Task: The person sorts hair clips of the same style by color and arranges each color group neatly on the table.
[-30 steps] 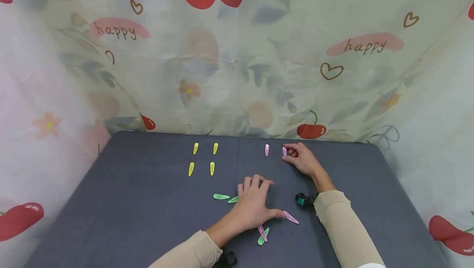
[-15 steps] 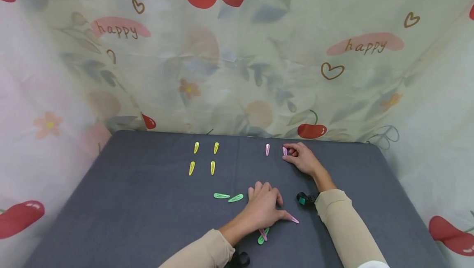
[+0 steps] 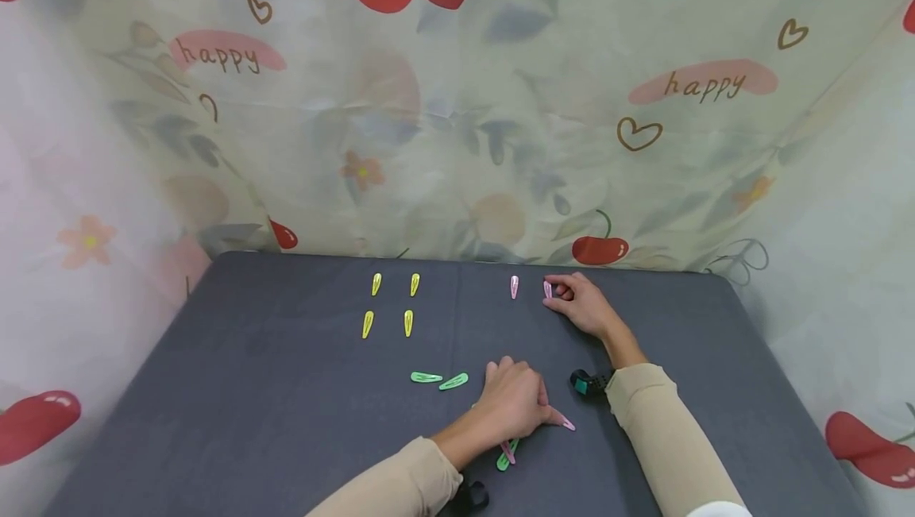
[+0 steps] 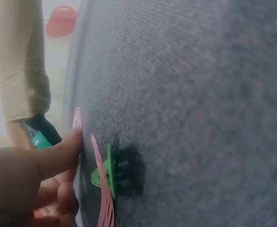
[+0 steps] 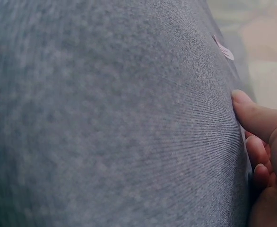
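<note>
At the far right of the table, my right hand point(image 3: 586, 308) holds a pink snap hair clip point(image 3: 548, 290) by its two ends, between thumb and index finger. A second pink clip point(image 3: 514, 287) lies just left of it, and also shows in the right wrist view point(image 5: 223, 49). Nearer the front, my left hand point(image 3: 509, 402) pinches another pink clip point(image 3: 569, 424), its tip poking out past the thumb point(image 4: 72, 142). Below that hand a pink clip point(image 4: 104, 194) lies across a green clip point(image 3: 503, 463), partly hidden by the wrist in the head view.
Several yellow clips point(image 3: 409, 323) stand in two rows at the back left. Two green clips point(image 3: 453, 382) lie end to end left of my left hand. The dark grey tabletop point(image 3: 250, 390) ends at a printed curtain point(image 3: 457, 144) behind.
My left hand has moved right and toward me, off the green clips, and its spread fingers have closed onto the pink clip. My right hand stays in place with its clip.
</note>
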### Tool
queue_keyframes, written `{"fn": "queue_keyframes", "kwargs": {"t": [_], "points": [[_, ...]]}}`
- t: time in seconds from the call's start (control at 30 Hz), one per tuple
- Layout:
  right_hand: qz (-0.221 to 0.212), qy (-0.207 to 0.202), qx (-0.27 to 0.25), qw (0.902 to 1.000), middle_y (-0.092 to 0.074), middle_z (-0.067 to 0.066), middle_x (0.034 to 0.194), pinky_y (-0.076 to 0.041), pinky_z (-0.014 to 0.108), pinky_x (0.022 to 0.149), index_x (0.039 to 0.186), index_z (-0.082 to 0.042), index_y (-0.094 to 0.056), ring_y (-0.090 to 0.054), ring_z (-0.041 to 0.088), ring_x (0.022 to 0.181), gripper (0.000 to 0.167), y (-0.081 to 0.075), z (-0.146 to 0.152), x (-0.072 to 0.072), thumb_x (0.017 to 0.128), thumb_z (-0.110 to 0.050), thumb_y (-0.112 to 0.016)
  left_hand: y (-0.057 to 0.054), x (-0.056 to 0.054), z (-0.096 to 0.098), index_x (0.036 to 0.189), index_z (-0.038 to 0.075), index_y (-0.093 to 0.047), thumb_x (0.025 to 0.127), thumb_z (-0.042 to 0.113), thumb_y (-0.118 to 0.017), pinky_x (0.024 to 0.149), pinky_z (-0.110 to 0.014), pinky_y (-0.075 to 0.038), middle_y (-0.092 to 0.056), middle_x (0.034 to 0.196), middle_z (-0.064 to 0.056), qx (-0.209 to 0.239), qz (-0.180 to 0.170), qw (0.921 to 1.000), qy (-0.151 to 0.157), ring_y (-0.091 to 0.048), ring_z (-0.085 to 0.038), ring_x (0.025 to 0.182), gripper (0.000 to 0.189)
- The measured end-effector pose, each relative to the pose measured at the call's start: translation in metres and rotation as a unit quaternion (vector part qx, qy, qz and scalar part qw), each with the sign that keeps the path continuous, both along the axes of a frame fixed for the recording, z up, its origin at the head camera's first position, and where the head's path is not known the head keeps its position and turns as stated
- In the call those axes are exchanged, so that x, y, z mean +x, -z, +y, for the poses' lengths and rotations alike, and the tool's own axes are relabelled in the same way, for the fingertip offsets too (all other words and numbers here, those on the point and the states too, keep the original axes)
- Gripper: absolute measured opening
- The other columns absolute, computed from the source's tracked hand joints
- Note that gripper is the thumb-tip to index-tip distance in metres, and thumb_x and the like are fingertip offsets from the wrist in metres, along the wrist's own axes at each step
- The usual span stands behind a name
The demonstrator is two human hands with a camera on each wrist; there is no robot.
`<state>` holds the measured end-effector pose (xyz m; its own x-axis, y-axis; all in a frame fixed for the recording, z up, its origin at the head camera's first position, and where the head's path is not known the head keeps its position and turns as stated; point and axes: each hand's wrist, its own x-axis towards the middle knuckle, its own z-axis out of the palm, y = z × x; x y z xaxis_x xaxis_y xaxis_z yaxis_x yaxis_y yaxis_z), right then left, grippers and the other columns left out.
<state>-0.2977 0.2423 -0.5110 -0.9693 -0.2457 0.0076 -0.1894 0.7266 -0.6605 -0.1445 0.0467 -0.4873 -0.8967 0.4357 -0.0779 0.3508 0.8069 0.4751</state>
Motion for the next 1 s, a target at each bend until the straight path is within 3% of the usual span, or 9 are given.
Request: {"fn": "queue_keyframes", "kwargs": {"t": [0.27, 0.43, 0.57, 0.67, 0.83, 1.0], "points": [[-0.001, 0.002, -0.001, 1.0000, -0.054, 0.009, 0.107, -0.041, 0.034, 0.083, 0.139, -0.008, -0.062, -0.051, 0.022, 0.092, 0.046, -0.001, -0.001, -0.001, 0.097, -0.024, -0.072, -0.004, -0.003, -0.004, 0.073, 0.027, -0.068, 0.087, 0.037, -0.081, 0.063, -0.023, -0.029, -0.056, 0.060, 0.017, 0.062, 0.030, 0.9958, 0.061, -0.043, 0.000, 0.057, 0.021], [0.003, 0.001, -0.003, 1.0000, -0.054, 0.010, 0.106, -0.041, 0.034, 0.083, 0.139, -0.007, -0.062, -0.050, 0.022, 0.091, 0.046, -0.001, 0.000, -0.002, 0.097, -0.023, -0.072, -0.007, -0.006, -0.008, 0.077, 0.022, -0.071, 0.091, 0.024, -0.078, 0.057, -0.016, -0.037, -0.060, 0.063, 0.014, 0.106, -0.008, 0.9913, 0.077, -0.048, 0.002, 0.055, 0.016], [0.005, 0.001, -0.001, 1.0000, -0.054, 0.010, 0.106, -0.041, 0.034, 0.083, 0.139, -0.007, -0.062, -0.051, 0.022, 0.091, 0.046, -0.001, 0.001, -0.002, 0.097, -0.023, -0.072, -0.008, -0.009, -0.010, 0.069, 0.021, -0.066, 0.088, 0.014, -0.076, 0.053, -0.015, -0.041, -0.071, 0.075, 0.015, 0.131, -0.040, 0.9875, 0.077, -0.052, 0.005, 0.057, 0.023], [0.007, 0.003, -0.001, 1.0000, -0.055, 0.010, 0.106, -0.042, 0.033, 0.083, 0.138, -0.007, -0.062, -0.051, 0.021, 0.091, 0.046, -0.001, 0.001, -0.002, 0.096, -0.023, -0.072, -0.009, -0.010, -0.012, 0.063, 0.020, -0.060, 0.086, 0.012, -0.075, 0.052, -0.015, -0.042, -0.074, 0.079, 0.016, 0.140, -0.044, 0.9858, 0.081, -0.054, 0.007, 0.058, 0.029], [0.005, 0.005, -0.001, 1.0000, -0.055, 0.009, 0.106, -0.042, 0.032, 0.083, 0.139, -0.007, -0.062, -0.052, 0.021, 0.091, 0.047, 0.000, 0.001, -0.001, 0.096, -0.023, -0.073, -0.010, -0.011, -0.014, 0.066, 0.022, -0.058, 0.088, 0.017, -0.074, 0.049, -0.018, -0.040, -0.061, 0.063, 0.016, 0.133, -0.052, 0.9857, 0.089, -0.051, 0.001, 0.052, 0.027], [0.004, 0.005, -0.003, 1.0000, -0.055, 0.009, 0.105, -0.041, 0.032, 0.082, 0.137, -0.007, -0.063, -0.051, 0.020, 0.090, 0.046, 0.000, 0.000, 0.000, 0.096, -0.022, -0.073, -0.008, -0.011, -0.015, 0.078, 0.025, -0.063, 0.089, 0.016, -0.072, 0.052, -0.018, -0.042, -0.058, 0.064, 0.015, 0.139, -0.086, 0.9819, 0.097, -0.052, 0.000, 0.053, 0.016]]}}
